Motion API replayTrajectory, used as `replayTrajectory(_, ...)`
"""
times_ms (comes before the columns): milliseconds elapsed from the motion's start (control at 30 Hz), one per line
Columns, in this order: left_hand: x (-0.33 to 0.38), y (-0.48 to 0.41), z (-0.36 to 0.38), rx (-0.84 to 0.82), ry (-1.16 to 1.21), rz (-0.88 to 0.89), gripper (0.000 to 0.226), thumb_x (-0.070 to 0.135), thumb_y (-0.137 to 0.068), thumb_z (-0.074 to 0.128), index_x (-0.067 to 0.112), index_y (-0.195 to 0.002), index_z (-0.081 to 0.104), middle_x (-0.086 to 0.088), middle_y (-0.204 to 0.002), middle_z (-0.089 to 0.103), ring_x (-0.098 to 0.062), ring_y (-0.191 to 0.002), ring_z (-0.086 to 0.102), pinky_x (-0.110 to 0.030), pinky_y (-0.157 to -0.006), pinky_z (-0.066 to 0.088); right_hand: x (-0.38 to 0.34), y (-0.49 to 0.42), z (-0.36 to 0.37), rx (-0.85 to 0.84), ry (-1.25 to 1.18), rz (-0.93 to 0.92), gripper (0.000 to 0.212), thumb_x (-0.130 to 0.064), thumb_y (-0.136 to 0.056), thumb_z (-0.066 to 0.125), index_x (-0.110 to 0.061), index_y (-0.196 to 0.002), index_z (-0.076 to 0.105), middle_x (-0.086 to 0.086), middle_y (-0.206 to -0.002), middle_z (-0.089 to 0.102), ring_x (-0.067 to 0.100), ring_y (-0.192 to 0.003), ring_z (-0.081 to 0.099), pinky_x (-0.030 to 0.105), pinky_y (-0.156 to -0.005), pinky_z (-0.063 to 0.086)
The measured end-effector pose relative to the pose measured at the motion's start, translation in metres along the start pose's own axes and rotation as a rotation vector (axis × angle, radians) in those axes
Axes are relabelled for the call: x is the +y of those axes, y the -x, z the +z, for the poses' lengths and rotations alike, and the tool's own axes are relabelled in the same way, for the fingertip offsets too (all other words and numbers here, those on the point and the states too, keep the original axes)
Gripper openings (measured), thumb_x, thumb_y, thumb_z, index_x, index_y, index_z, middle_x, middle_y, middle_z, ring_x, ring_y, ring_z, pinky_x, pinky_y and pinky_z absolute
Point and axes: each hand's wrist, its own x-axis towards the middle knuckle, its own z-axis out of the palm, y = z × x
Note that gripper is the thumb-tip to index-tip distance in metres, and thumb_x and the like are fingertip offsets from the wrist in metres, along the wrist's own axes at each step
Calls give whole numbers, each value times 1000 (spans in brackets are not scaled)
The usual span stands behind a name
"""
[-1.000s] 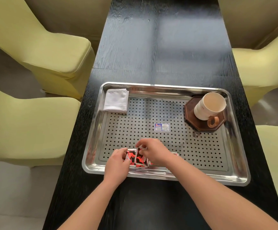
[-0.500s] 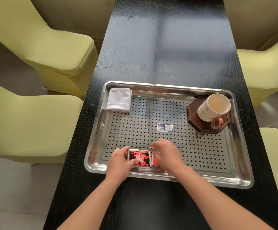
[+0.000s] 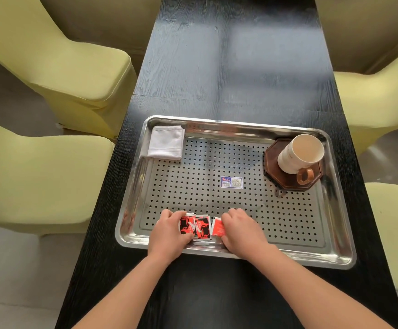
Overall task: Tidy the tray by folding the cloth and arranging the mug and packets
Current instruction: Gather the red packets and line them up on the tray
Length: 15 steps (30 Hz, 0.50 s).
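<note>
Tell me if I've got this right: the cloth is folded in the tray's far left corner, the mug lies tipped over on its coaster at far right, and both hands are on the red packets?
Nearly. The head view shows the mug standing upright on its coaster, not tipped over. The rest holds.

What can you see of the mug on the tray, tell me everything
The mug is cream-white with a glossy, ceramic look and a brown, wood-like ring handle facing the person. It looks empty and stands upright on a dark octagonal coaster in the far right corner of the metal tray. Neither hand touches it.
</note>
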Motion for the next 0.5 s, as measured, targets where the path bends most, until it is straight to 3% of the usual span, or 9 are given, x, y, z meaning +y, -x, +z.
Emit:
replayTrajectory(100, -1, 1, 2, 10, -1, 6, 67, 40, -77, 80, 30, -137, 51, 10, -109, 47, -6, -95, 52, -22, -74, 50, 0, 5, 5, 42, 153, -153, 15, -18, -84, 61, -7, -92, 67, 7, -91, 63, 24, -85, 57, 34, -65, 54)
replayTrajectory(200, -2, 0, 2, 5, -4, 11, 67, 40, -78, 79, 30, -138, 51, 10, -110, 47, -7, -95, 51, -23, -75, 50, 6, 4, 3, 86, 71, -125, 18, -19, -89, 54, -7, -91, 68, 5, -88, 64, 22, -81, 57, 33, -65, 53)
replayTrajectory(333, -3, 0, 0, -14, 6, 20, 67, 37, -79, 79, 31, -139, 50, 11, -108, 46, -7, -96, 51, -23, -77, 50, 3, 2, -9, 200, -500, 255, 12, -23, -91, 59, -20, -87, 71, -6, -78, 69, 14, -71, 63, 34, -64, 54)
replayTrajectory(433, -4, -1, 0, -21, 3, 28, 68, 37, -80, 78, 31, -140, 49, 11, -108, 46, -6, -96, 52, -24, -77, 49, -5, -5, -19, 53, -1116, 536, 16, -10, -92, 60, -23, -94, 69, 0, -92, 74, 15, -70, 75, 29, -56, 60)
replayTrajectory(500, -4, -1, 0, -26, 7, 23, 68, 37, -79, 78, 31, -140, 49, 11, -109, 46, -7, -95, 52, -24, -77, 49, -9, -7, -20, -29, -1232, 601, 18, -5, -94, 56, -17, -97, 69, 5, -97, 73, 21, -73, 77, 32, -57, 62)
